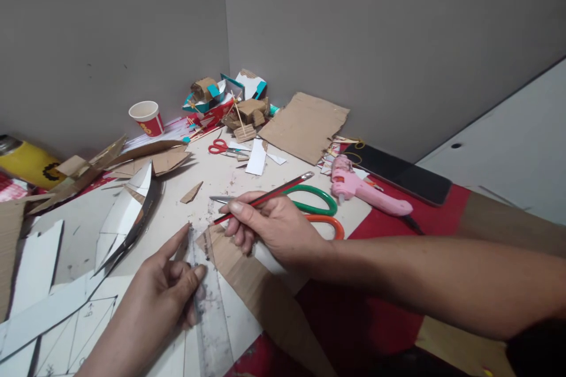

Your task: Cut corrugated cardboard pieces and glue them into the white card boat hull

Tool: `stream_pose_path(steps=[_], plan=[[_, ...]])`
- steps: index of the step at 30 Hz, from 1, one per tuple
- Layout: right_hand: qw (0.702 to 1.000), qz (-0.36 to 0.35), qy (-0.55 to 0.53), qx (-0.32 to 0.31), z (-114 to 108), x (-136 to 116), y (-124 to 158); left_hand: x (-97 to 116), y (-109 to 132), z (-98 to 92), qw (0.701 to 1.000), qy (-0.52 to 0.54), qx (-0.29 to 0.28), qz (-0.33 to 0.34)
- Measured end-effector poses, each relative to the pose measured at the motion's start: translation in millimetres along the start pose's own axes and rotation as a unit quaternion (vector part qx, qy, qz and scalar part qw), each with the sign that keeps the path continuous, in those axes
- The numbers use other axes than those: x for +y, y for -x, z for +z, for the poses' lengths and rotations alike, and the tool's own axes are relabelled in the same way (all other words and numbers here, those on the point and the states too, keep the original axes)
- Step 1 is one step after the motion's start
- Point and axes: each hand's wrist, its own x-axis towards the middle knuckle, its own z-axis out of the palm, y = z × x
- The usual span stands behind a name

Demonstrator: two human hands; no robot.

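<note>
In my right hand [283, 227] is a red and black pencil [285, 187], pinched near its lower end, which points down to the left. My left hand [161, 288] grips a clear, smudged ruler [214, 324] by its left side, index finger stretched toward the far end. Just right of the ruler lies a brown cardboard strip [252, 277], its narrow end below the pencil. Large scissors with green and orange handles [325, 201] lie partly hidden behind my right hand. A small pointed cardboard scrap [191, 192] rests beyond my left fingertips.
A pink glue gun [365, 188] and a black phone [402, 174] lie to the right. Toward the back are a cardboard sheet [305, 123], red-handled scissors [219, 146] and a paper cup [147, 118]. A curved black-and-white cardboard piece [137, 218] and a yellow bottle [29, 162] are left.
</note>
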Motion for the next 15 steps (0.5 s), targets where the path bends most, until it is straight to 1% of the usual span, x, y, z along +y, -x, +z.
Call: stream_pose_path(steps=[4,8,12,15], plan=[[0.999,0.031,-0.005,0.011,3,1,-1,-1,0,1.7,1.0,0.011,0.005,-0.002],[0.997,0.059,-0.015,0.045,9,-3,1,-1,1,2.1,0.999,0.029,0.019,0.001],[0.994,0.086,0.01,0.061,13,-5,2,-3,-1,-0.5,1.0,0.021,0.002,-0.004],[0.994,0.085,0.021,0.059,13,-1,0,-5,-2,-1.7,1.0,0.011,0.0,-0.001]])
